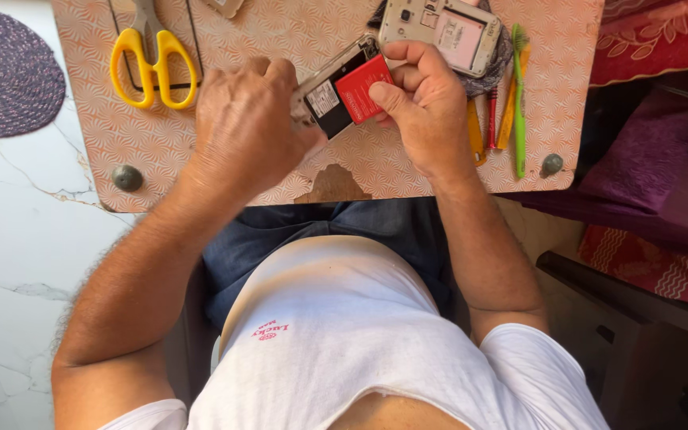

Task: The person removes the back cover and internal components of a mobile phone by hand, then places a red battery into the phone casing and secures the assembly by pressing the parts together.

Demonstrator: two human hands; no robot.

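Centre top of frame: left hand is gripping an opened phone over the counter. Right hand is pinching the red battery at its back. Scissors lying upper left.

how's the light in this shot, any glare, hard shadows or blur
Head view: strong daylight from the left washes out the marble floor and puts glare on the white shirt; the right side by the purple cloth lies in deep shadow. The left hand, right hand and opened phone are sharp, no motion blur.
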